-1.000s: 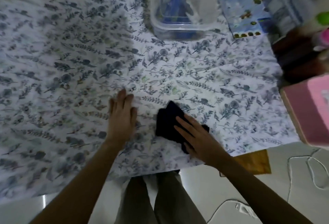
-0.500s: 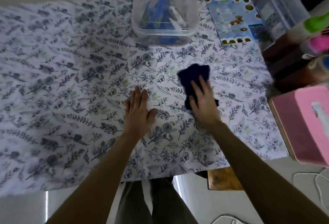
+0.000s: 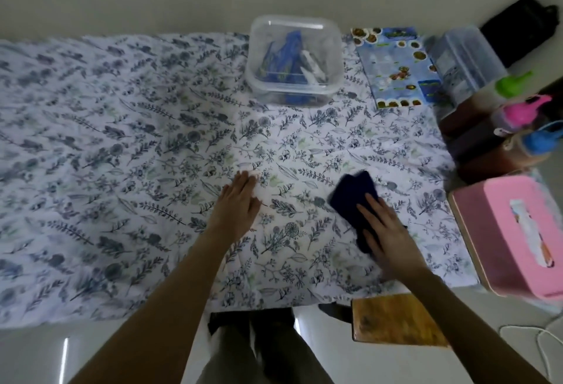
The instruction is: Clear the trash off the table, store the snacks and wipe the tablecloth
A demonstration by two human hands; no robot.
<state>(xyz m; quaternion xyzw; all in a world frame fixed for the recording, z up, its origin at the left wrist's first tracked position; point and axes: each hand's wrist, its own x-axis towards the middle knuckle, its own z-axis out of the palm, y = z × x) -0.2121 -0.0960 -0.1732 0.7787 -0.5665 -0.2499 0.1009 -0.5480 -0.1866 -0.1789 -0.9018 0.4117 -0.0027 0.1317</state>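
Observation:
A white tablecloth (image 3: 122, 155) printed with blue leaves covers the table. My right hand (image 3: 387, 231) lies flat on a dark blue cloth (image 3: 353, 197) and presses it onto the tablecloth near the right front edge. My left hand (image 3: 237, 203) rests palm down, fingers together, on the tablecloth at the middle front, holding nothing. A clear plastic box (image 3: 294, 60) with blue snack packets inside stands at the back of the table. A blue snack package (image 3: 396, 66) lies flat to its right.
A pink tissue box (image 3: 515, 231) sits at the right edge. Behind it stand brown bottles with green, pink and blue caps (image 3: 518, 109) and a clear lidded container (image 3: 466, 60). A wooden stool (image 3: 396, 319) stands below the front right corner. White cable lies on the floor.
My right hand slid the dark cloth to the right and back toward the front edge. My left hand stayed pressed on the tablecloth. The camera tilted up, showing more wall.

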